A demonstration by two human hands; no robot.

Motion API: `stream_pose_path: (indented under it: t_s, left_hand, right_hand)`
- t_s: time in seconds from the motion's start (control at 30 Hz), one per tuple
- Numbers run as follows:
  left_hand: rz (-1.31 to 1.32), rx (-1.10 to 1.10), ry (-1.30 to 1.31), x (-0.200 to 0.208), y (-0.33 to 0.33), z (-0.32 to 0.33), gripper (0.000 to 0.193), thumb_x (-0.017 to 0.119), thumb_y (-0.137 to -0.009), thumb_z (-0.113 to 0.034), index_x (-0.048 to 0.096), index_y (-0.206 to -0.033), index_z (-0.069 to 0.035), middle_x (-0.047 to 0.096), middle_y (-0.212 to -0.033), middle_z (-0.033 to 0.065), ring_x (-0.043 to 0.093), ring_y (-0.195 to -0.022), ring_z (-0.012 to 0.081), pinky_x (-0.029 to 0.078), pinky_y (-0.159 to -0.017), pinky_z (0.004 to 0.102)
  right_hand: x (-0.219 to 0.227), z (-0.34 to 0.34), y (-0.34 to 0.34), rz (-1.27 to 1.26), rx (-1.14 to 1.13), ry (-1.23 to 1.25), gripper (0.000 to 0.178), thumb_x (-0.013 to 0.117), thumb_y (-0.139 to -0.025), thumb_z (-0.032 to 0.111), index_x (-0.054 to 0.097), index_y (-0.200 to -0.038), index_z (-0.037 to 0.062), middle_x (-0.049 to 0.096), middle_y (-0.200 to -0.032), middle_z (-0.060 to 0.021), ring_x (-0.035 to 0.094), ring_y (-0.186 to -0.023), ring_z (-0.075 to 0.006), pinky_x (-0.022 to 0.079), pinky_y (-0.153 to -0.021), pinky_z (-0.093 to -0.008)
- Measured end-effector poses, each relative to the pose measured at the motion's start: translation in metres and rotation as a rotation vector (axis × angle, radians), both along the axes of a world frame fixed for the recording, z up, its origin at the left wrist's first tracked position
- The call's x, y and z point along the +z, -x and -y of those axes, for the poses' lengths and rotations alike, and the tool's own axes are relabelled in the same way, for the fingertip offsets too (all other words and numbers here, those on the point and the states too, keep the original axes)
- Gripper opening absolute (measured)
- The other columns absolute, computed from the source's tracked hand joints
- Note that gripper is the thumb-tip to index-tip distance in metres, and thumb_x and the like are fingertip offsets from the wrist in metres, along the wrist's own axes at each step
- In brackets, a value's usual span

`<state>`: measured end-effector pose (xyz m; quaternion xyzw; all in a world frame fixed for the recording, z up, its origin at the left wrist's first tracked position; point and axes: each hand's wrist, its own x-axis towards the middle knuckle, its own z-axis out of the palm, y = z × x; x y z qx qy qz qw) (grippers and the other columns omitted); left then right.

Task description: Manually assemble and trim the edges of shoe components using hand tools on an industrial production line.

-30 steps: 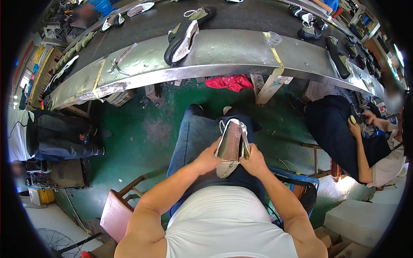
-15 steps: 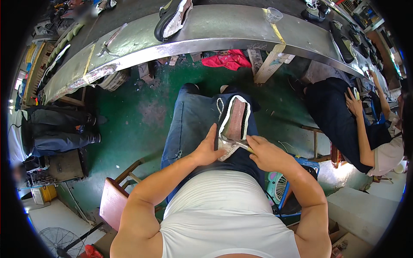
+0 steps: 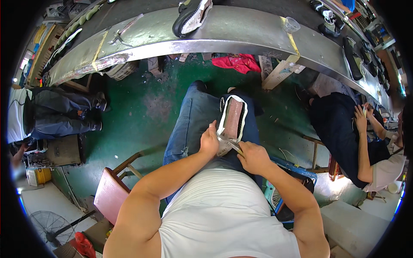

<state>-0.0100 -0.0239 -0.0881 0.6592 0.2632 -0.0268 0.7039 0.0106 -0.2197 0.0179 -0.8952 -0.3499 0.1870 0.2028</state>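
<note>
Head view: left hand's grip holds one shoe, right hand's grip holds one slim tool.

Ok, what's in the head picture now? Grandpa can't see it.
A seated person holds a metal tool in their right hand at the near end of a shoe over their lap, with the left hand against its left side. In front is a bench with more shoes; a red cloth lies on the floor.

Red cloth on grn floor; 1 clr cup on metal bench; blk fan lower L.
</note>
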Motion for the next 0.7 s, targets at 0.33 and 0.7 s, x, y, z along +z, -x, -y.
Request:
stream_pose_path:
  t_s: [0.33, 0.7]
  left_hand:
    - [0.310, -0.301, -0.657, 0.023, -0.001, -0.005, 0.047, 0.041, -0.105, -0.023, 0.044, -0.145, 0.001, 0.045, -0.146, 0.0287, 0.044, -0.137, 0.0394, 0.038, -0.111, 0.0407]
    - [0.245, -0.770, -0.799, 0.043, -0.029, -0.028, 0.054, 0.046, -0.103, -0.028, 0.034, -0.154, -0.023, 0.021, -0.158, 0.0301, 0.047, -0.130, 0.0494, 0.044, -0.107, 0.0459]
  right_hand:
    - [0.013, 0.013, -0.037, 0.111, -0.092, 0.031, 0.036, 0.065, -0.089, 0.015, 0.054, -0.118, -0.0023, 0.064, -0.110, -0.0227, 0.064, -0.099, -0.0409, 0.052, -0.085, -0.0479]
    - [0.026, 0.039, -0.085, -0.407, -0.185, 0.049, 0.028, 0.061, -0.095, 0.025, 0.061, -0.105, -0.0016, 0.066, -0.090, -0.0262, 0.064, -0.088, -0.0448, 0.050, -0.078, -0.0485]
